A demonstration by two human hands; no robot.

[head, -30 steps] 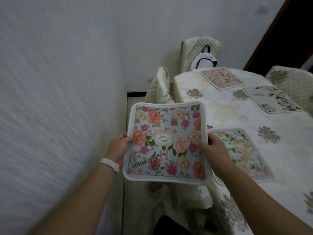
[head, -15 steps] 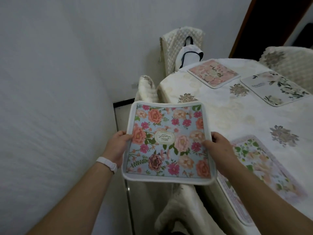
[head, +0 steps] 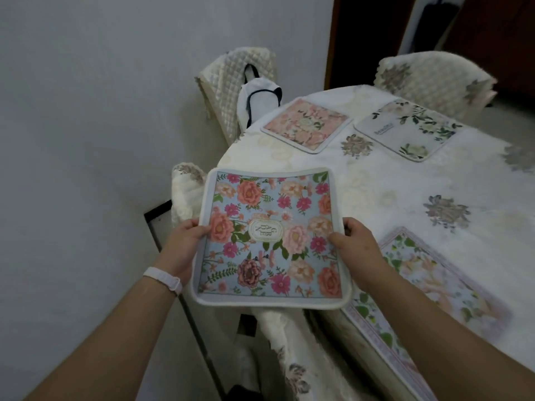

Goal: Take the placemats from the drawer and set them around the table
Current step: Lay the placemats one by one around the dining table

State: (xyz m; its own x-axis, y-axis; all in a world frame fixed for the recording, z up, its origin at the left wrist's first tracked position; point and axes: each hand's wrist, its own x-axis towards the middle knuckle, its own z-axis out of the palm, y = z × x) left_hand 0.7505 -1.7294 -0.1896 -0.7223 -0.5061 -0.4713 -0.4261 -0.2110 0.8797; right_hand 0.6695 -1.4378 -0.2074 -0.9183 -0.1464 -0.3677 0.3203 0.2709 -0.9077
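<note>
Since half a second ago, view has swung right; held mat now overlaps table edge. Left hand [head: 185, 244] and right hand [head: 354, 246] pinch blue floral placemat [head: 270, 241] at 9 and 3 o'clock, level above table [head: 405, 192]. Three placemats already lie there: pink [head: 307, 125] at 12, white [head: 408, 130] at 1, lilac-bordered [head: 434, 290] at 4.

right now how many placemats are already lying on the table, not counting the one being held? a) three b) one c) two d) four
a: three lie on the table: a pink placemat, a white leafy placemat and a pale floral placemat at the near edge, while the blue floral placemat is held by the left hand and right hand.
</note>
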